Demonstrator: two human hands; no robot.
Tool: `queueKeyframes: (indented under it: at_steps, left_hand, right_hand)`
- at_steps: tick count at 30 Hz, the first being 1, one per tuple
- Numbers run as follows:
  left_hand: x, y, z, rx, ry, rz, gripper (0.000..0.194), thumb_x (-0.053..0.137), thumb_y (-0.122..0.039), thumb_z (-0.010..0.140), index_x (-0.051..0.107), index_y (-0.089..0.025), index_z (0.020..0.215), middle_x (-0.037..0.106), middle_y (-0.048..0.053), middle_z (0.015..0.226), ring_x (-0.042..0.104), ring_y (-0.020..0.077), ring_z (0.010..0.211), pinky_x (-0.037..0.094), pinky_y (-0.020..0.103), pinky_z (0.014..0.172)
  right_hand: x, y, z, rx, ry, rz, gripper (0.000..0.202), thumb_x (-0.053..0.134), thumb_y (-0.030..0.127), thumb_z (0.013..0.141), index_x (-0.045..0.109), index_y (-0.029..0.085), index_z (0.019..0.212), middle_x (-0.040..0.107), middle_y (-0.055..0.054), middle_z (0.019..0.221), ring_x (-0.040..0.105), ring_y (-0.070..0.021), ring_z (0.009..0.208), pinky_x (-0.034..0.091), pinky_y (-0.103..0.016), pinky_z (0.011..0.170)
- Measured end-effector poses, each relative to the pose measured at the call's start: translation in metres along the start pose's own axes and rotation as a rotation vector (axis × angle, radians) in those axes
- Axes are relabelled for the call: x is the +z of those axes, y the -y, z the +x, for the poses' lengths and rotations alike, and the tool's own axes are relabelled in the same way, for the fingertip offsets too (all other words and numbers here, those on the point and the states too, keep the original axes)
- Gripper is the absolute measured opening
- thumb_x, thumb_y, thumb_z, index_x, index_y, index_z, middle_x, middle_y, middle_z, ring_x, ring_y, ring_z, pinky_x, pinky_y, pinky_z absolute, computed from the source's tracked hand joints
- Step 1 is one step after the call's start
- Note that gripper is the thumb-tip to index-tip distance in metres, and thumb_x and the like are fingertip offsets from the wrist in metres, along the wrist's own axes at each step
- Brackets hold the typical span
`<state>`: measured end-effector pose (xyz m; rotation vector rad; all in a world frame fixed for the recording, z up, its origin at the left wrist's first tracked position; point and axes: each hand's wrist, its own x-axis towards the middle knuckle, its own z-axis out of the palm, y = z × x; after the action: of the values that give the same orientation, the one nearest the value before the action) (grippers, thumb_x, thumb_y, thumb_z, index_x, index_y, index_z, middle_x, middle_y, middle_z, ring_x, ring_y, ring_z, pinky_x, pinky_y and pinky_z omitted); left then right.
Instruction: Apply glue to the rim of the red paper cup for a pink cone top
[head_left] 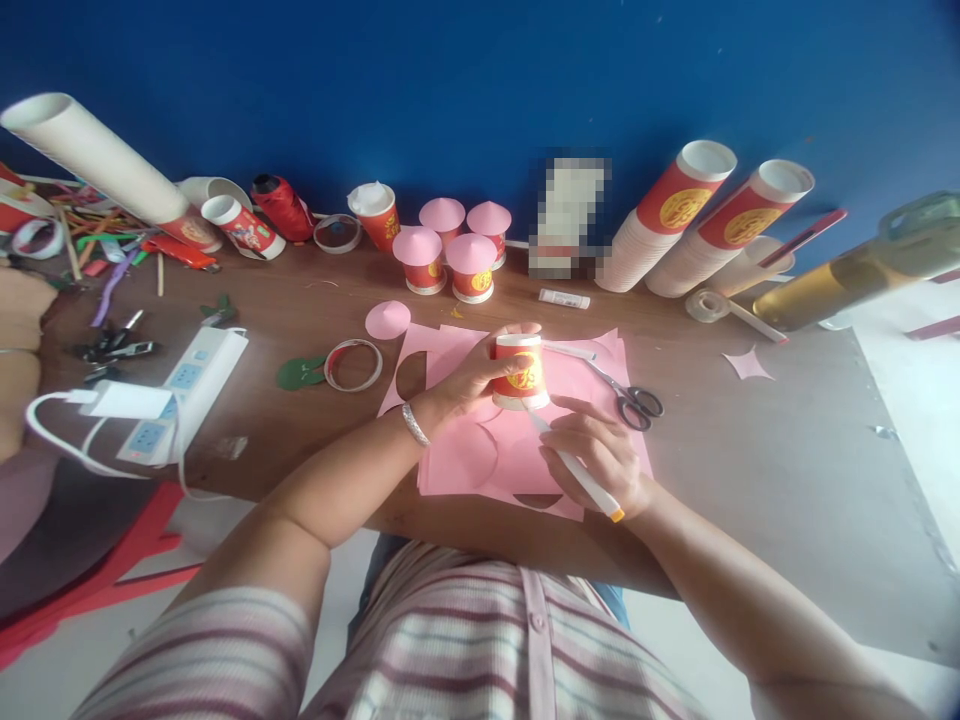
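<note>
Held upside down above the pink paper sheets (457, 450) is a red and white paper cup (517, 372) with a yellow emblem. My left hand (484, 370) is closed round its left side, thumb across the front. My right hand (600, 450) grips a white marker (592, 487) with an orange end; its front end points at the cup's lower rim. Whether the marker touches the rim I cannot tell. Scissors (637, 405) with dark handles lie on the paper, just beyond my right hand.
Several cups with pink cone tops (470, 255) stand near the blue wall. Tall cup stacks (679, 205) lean at the right, beside a bottle (832, 275). A power strip (187, 390), tape roll (354, 366) and pink cone (388, 320) lie left. A glue stick (564, 299) lies behind the paper.
</note>
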<state>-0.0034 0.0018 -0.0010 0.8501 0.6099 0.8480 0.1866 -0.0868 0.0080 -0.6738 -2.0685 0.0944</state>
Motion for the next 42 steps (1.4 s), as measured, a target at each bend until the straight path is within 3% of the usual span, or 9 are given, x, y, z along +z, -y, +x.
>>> queueKeyframes:
  at_steps: [5,7,9,14,18,21,23,34,42]
  left_hand:
    - [-0.005,0.008,0.001,0.114,0.04,0.172,0.071,0.086,-0.032,0.071,0.056,-0.025,0.136,0.063,0.009,0.121,0.06,0.0198,0.102,0.049,0.032,0.087]
    - [-0.004,0.009,0.0,0.13,0.049,0.266,0.074,0.088,-0.033,0.071,0.054,-0.025,0.136,0.063,0.01,0.125,0.061,0.0215,0.105,0.049,0.035,0.092]
    - [-0.002,0.007,-0.003,0.159,0.087,0.383,0.072,0.088,-0.033,0.072,0.055,-0.026,0.135,0.062,0.011,0.129,0.061,0.0241,0.11,0.048,0.039,0.097]
    - [-0.003,0.001,-0.005,0.238,0.278,0.578,0.078,0.093,-0.035,0.064,0.06,-0.026,0.133,0.059,0.013,0.138,0.05,0.0328,0.135,0.037,0.045,0.115]
    - [-0.012,0.003,0.001,0.243,0.158,0.427,0.064,0.07,-0.063,0.083,0.06,-0.02,0.131,0.065,0.013,0.122,0.06,0.0272,0.118,0.046,0.038,0.102]
    - [-0.018,0.001,0.009,0.253,-0.133,0.452,0.042,0.064,-0.055,0.091,0.064,-0.02,0.115,0.066,0.006,0.105,0.066,0.0175,0.095,0.05,0.032,0.092]
    - [-0.022,-0.002,0.015,0.253,-0.22,0.549,0.037,0.074,-0.047,0.085,0.065,-0.019,0.107,0.066,0.004,0.102,0.065,0.0143,0.086,0.053,0.029,0.084]
    - [-0.03,-0.03,0.041,0.384,0.082,1.68,0.011,0.063,-0.02,0.092,0.071,-0.018,0.099,0.068,0.007,0.104,0.065,0.0164,0.083,0.052,0.031,0.078]
    - [-0.02,-0.026,0.039,0.321,0.112,1.79,0.018,0.055,-0.022,0.095,0.069,-0.018,0.084,0.066,0.006,0.094,0.062,0.0168,0.077,0.047,0.029,0.067]
  right_hand:
    - [-0.002,-0.014,-0.007,0.098,-0.105,-0.129,0.034,0.058,0.025,0.098,0.059,0.022,0.132,0.07,-0.007,0.094,0.071,-0.0242,0.091,0.064,-0.04,0.075]
    - [-0.003,-0.02,-0.009,0.211,-0.141,-0.093,0.039,0.053,0.04,0.102,0.059,0.022,0.135,0.068,-0.007,0.091,0.069,-0.0237,0.085,0.062,-0.04,0.073]
    - [-0.003,-0.027,-0.01,0.321,-0.181,-0.02,0.04,0.049,0.048,0.103,0.064,0.021,0.129,0.066,-0.007,0.091,0.067,-0.021,0.078,0.06,-0.039,0.071]
    - [-0.003,-0.043,-0.009,0.655,-0.292,0.194,0.022,0.057,0.039,0.102,0.067,0.02,0.103,0.066,0.0,0.08,0.067,-0.0138,0.064,0.056,-0.029,0.061]
    - [-0.003,-0.051,-0.004,0.764,-0.427,0.425,0.026,0.067,0.041,0.095,0.056,0.02,0.084,0.062,0.004,0.068,0.062,-0.0109,0.056,0.056,-0.027,0.059]
    - [-0.003,-0.058,-0.003,0.805,-0.501,0.531,0.032,0.073,0.044,0.09,0.057,0.02,0.08,0.063,0.004,0.069,0.061,-0.01,0.055,0.055,-0.027,0.059]
    - [-0.003,-0.063,-0.005,0.866,-0.538,0.597,0.033,0.075,0.049,0.087,0.06,0.02,0.083,0.064,0.003,0.071,0.061,-0.0103,0.057,0.055,-0.028,0.062]
    - [-0.005,-0.07,-0.005,0.999,-0.602,0.697,0.035,0.079,0.053,0.079,0.063,0.021,0.082,0.061,0.005,0.066,0.057,-0.0094,0.054,0.055,-0.029,0.063]
    - [-0.006,-0.067,-0.004,1.033,-0.473,0.684,0.04,0.079,0.056,0.077,0.065,0.019,0.084,0.066,0.001,0.068,0.062,-0.013,0.06,0.055,-0.032,0.068]
